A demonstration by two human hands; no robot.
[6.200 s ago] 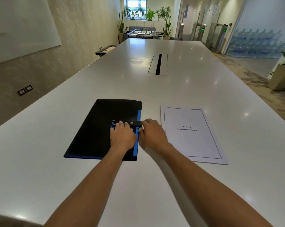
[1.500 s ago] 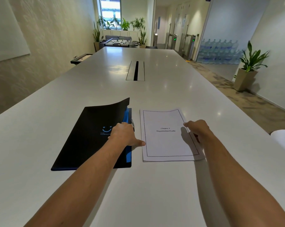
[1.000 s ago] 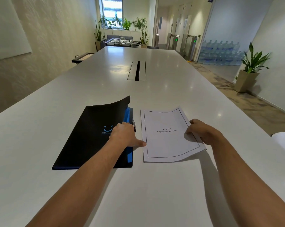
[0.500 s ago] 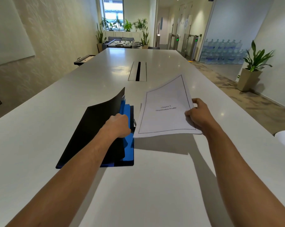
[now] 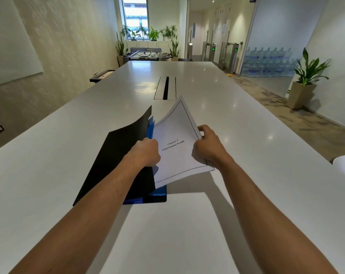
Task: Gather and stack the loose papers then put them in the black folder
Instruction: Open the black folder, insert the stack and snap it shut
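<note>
- Bench point(image 5: 237, 135): long, white, glossy, with a cable slot point(image 5: 166, 88) along its middle.
- Potted plant point(image 5: 306, 80): right, on the floor.
- Stacked water bottles point(image 5: 266, 62): behind glass.
- Far end: what appears to be a football table point(image 5: 146, 54).
- Whiteboard point(image 5: 9, 42): left wall.

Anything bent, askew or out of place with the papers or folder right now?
The paper stack is bowed, its far corner curling up as the right hand angles it into the black folder. The left hand holds the cover up. No tears or strays visible.
</note>
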